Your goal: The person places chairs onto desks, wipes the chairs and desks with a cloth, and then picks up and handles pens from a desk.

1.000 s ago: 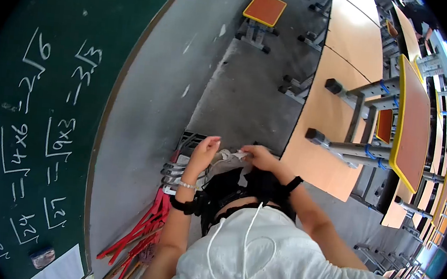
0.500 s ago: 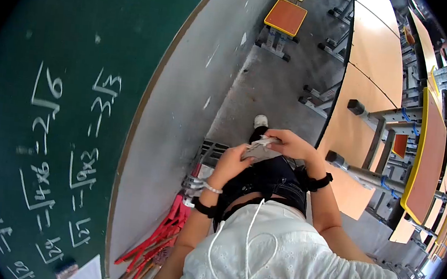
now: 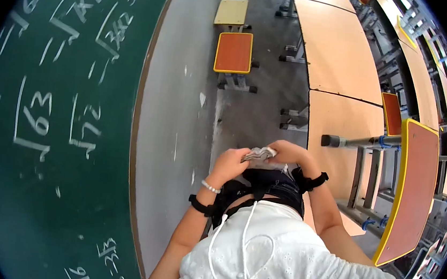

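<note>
Gripping the pale folded cloth [image 3: 258,154] at its L end, the L hand [image 3: 230,164] has fingers curled tight round it, per the head view on my remote feed. R hand [image 3: 288,152] grasps the R end, fingers closed too, tho I can't see all the tips. So cloth's held btwn both hands, just beyond the dark trousers [image 3: 276,183]. Can't tell if its folds hold anything. Beaded bracelet [image 3: 211,186] + black strap [image 3: 202,206] on L arm; black band [image 3: 315,181] on R. L side I've got the green chalkboard [image 3: 69,178] w/ root sums in white chalk, then grey wall [image 3: 172,108]. Far: orange stool [image 3: 234,53], yellow-topped stool [image 3: 231,12] just behind. R: row of wooden desks [image 3: 345,49]; what's under the tops is too dark to read. Near R: yellow-edged stool [image 3: 409,195], legs pointing L; can't tell if it rests on a desk.
</note>
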A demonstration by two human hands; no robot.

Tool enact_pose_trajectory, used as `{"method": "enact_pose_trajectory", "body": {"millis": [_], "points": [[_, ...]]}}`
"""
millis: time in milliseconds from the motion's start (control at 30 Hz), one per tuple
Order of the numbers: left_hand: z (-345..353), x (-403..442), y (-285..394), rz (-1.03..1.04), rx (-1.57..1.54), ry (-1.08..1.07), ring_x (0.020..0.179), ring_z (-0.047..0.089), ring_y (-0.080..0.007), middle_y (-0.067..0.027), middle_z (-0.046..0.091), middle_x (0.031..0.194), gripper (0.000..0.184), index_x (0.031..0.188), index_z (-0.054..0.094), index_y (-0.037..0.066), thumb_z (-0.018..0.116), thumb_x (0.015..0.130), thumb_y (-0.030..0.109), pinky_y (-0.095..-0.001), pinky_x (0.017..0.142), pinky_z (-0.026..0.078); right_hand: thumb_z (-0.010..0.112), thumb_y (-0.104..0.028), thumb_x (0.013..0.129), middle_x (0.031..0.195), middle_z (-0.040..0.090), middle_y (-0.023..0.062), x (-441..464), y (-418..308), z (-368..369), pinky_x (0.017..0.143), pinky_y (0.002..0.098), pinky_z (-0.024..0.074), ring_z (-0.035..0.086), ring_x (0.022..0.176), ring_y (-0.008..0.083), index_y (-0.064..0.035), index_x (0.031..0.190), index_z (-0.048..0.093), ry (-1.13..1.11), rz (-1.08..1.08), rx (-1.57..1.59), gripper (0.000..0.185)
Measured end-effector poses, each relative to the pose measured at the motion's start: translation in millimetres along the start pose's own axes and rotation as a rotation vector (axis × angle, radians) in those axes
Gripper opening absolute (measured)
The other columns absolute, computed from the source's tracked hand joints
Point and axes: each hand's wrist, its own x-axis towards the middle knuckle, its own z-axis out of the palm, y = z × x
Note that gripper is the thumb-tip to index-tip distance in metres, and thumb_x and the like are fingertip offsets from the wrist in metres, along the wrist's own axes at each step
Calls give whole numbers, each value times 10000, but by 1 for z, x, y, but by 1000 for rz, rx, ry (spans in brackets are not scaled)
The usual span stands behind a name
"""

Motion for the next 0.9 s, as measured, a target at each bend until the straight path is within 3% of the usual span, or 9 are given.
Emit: {"method": "enact_pose_trajectory", "body": {"millis": [100,200,367,467,500,600,633,767,900], "points": [[-5,57,16,139,56,-26,793,544,-352,-185,580,768,185,873,580,43,562,740,171,-415,674,430,654,-132,661,738,607,178,-5,30,-38,614,345,440,583,661,277,-10,843,617,199,38,28,222],[-3,102,17,265,68,4,849,539,-349,-182,576,948,356,1077,508,47,572,760,196,-399,754,433,613,-66,669,787,606,173,-25,62,-73,648,331,441,582,727,293,-25,900,605,537,144,1,234],[-18,161,-7,148,3,-202,945,528,-348,-220,545,1043,504,1216,403,47,573,776,226,-380,813,425,488,40,662,931,600,122,-65,81,-114,745,356,439,548,895,295,-81,964,582,1171,587,-542,339],[-43,190,-13,-8,-13,-385,1019,523,-309,-236,513,1114,543,1253,366,47,566,795,260,-345,865,411,450,67,653,987,588,96,-73,139,-113,783,360,429,530,934,282,-93,936,585,1458,620,-562,352],[-49,202,-22,-36,5,-417,1008,527,-286,-214,519,1110,533,1262,359,65,564,806,250,-343,853,418,503,-16,696,1060,552,120,-72,160,-109,826,369,411,499,994,290,-69,1016,547,1338,796,-449,327],[-63,244,-57,-117,39,-488,958,543,-218,-164,534,1088,490,1254,381,82,557,825,240,-309,807,437,581,-163,713,1206,445,178,-49,231,-73,900,398,367,420,1104,333,-42,1161,447,1215,794,-351,483],[-71,259,-64,-113,45,-510,946,546,-214,-155,542,1075,478,1246,390,79,553,828,245,-307,803,438,631,-363,698,1321,300,211,-35,259,-55,964,424,303,301,1199,380,-28,1270,321,1130,847,-408,732],[-111,323,-82,-85,18,-501,908,568,-250,-163,576,1028,450,1225,408,66,537,831,241,-327,804,438,583,-532,708,1349,234,242,4,211,-75,1003,424,247,231,1241,389,-25,1305,289,1077,1219,-312,836],[-133,405,-131,-238,-449,-420,865,572,-139,-60,610,974,331,1176,465,117,470,871,246,-274,697,432,593,-519,701,1306,298,253,5,227,-98,981,415,285,274,1214,387,15,1243,365,1028,1267,-150,794]]}}
